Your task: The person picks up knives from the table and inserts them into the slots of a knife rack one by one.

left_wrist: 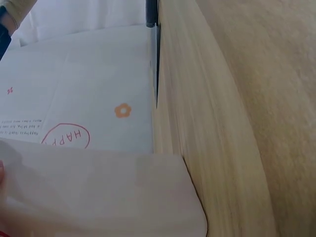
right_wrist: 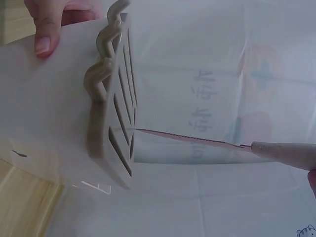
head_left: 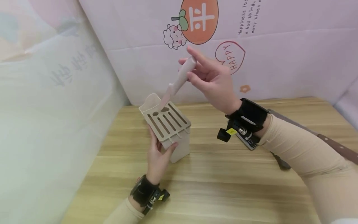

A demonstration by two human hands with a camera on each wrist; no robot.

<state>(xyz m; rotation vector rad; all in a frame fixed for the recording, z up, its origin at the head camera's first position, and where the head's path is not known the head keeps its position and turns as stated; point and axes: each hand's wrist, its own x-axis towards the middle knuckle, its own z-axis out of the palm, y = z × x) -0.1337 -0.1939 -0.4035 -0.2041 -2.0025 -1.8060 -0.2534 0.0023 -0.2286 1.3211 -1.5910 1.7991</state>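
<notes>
My left hand [head_left: 157,160] holds the lower side of a pale knife block [head_left: 181,146], thumb on its near face. The block's beige top [head_left: 156,123] has several long slots, small round and oval holes, a raised back plate and hooks along the front edge. It tilts over the table. With its fingers and thumb, my right hand [head_left: 213,79] grips the light handle of a pinkish knife [head_left: 183,76]. The blade [right_wrist: 192,138] points down, its tip right at the slotted top. In the left wrist view the block's smooth side [left_wrist: 98,192] fills the lower left.
On the wooden table [head_left: 212,186], a knife with a brown riveted handle [head_left: 335,146] lies partly beneath my right forearm. A dark handle [head_left: 282,163] and a shiny blade [head_left: 246,143] show beside that arm. Printed white sheets [head_left: 151,62] stand behind and at left.
</notes>
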